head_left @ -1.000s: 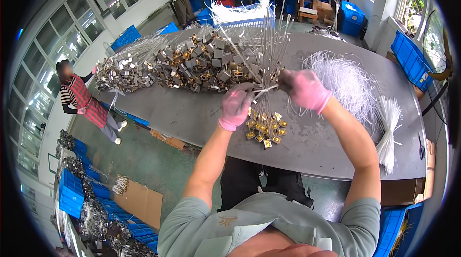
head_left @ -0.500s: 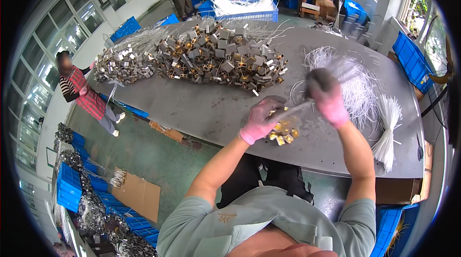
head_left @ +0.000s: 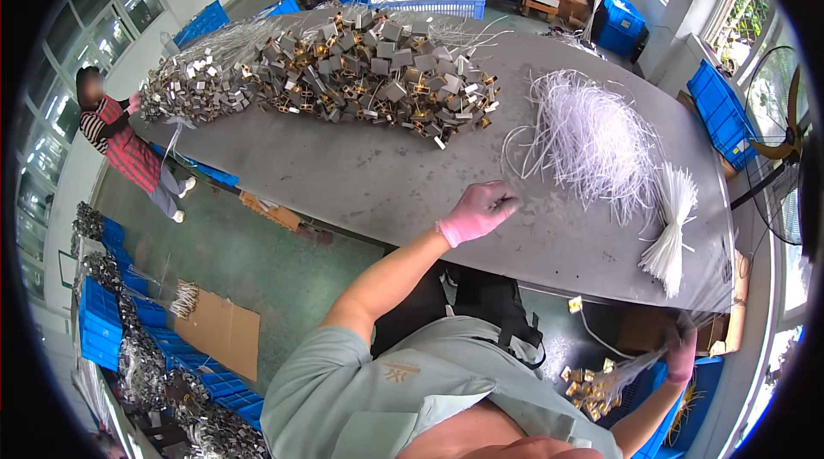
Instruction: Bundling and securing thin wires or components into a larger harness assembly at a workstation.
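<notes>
My left hand (head_left: 479,212), in a pink glove with grey fingers, hovers over the near edge of the grey table, fingers curled in and nothing visible in them. Low at the right, off the table, my gloved right hand (head_left: 681,354) is closed on a bundle of white cables (head_left: 631,371), partly blurred. Gold-and-white blocks (head_left: 594,389) hang at the bundle's end beside a blue crate (head_left: 657,412). One block on its own cable (head_left: 576,305) swings out apart from the others. On the table lie a loose heap of white cables (head_left: 592,137) and a tied white cable bundle (head_left: 674,236).
A long pile of grey metal blocks with cables (head_left: 378,73) covers the table's far left. A person in a red checked apron (head_left: 129,146) stands at its left end. A fan (head_left: 777,146) and a blue crate (head_left: 721,111) are at right. Blue crates (head_left: 202,382) line the lower left.
My right hand has swung from above the table down to the lower right with the cable bundle. My left hand has let go of the bundle. The gold blocks have left the table.
</notes>
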{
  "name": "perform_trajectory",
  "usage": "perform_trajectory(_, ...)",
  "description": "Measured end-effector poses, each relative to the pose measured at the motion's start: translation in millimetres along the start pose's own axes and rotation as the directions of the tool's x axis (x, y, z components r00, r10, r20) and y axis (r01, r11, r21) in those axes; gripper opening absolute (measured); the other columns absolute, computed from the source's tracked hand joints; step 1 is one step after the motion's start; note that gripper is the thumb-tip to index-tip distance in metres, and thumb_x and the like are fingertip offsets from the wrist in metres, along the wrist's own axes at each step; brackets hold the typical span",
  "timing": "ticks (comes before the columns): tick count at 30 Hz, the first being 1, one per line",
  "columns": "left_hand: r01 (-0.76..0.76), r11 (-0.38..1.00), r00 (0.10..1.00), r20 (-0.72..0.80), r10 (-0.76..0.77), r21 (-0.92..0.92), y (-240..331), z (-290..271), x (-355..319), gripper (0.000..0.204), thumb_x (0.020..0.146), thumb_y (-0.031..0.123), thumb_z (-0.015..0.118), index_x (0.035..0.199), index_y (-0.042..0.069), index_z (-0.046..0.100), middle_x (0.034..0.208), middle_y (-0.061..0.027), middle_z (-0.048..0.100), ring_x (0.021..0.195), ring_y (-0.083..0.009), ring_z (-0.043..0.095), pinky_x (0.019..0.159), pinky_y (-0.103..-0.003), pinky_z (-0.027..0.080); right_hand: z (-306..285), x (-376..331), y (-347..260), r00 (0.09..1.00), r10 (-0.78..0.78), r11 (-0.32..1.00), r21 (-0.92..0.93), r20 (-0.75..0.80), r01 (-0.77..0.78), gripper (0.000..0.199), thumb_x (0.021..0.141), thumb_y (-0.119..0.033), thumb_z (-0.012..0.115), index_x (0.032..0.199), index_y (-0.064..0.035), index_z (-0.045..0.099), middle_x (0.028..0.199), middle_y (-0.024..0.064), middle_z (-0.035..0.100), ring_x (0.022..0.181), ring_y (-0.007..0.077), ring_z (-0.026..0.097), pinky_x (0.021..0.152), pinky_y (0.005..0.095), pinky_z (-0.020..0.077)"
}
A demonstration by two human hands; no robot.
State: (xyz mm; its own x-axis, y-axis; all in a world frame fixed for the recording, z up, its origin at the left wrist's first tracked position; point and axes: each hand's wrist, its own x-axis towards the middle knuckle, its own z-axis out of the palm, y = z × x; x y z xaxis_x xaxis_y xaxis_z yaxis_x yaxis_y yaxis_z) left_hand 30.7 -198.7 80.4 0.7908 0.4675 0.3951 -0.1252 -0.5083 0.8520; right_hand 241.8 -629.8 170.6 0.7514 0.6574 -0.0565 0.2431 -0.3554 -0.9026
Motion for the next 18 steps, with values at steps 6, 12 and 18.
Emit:
perform_trajectory(6, -0.05, 0.999, 0.995, 0.084, 0.051, -0.02, -1.0, 28.3, 5.5, 0.017, 0.084, 0.018, 0.063, 0.088, 0.001, 0.063, 0.079, -0.0145, 0.06, 0.07, -0.0299, 0.06, 0.066, -0.036, 0.047, -118.0, -99.1, 288.7, 0.877, 0.356, 0.882, -0.195, -0.323, -0.429, 0.015, 0.083, -0.009, 0.052, 0.093, -0.0008, 0.059, 0.079, 0.0022, 0.053, 0.071, 0.0129, 0.046, 0.061, 0.0317, 0.0406)
perform_trajectory(12, -0.04, 0.99, 0.989, 0.144, 0.02, 0.138, -35.0, 30.4, -4.8, 0.017, 0.084, 0.018, 0.064, 0.09, 0.002, 0.064, 0.077, -0.0104, 0.061, 0.066, -0.0202, 0.056, 0.065, -0.032, 0.047, -49.3, -291.3, 429.0, 0.413, 0.705, 0.699, 0.464, -0.577, -0.544, 0.026, 0.076, -0.016, 0.065, 0.095, 0.0009, 0.063, 0.09, 0.0089, 0.062, 0.076, 0.0222, 0.057, 0.071, 0.0371, 0.048)
perform_trajectory(18, 0.144, 0.974, 0.972, 0.159, -0.172, 0.173, -49.6, 27.4, -13.7, 0.022, 0.085, 0.022, 0.063, 0.086, 0.0, 0.062, 0.074, -0.0125, 0.059, 0.064, -0.0212, 0.055, 0.063, -0.033, 0.046, -50.7, -300.1, 404.0, 0.194, 0.664, 0.639, 0.413, -0.722, -0.649, 0.037, 0.083, -0.024, 0.06, 0.105, 0.0051, 0.06, 0.105, 0.014, 0.062, 0.088, 0.024, 0.059, 0.078, 0.0366, 0.049)
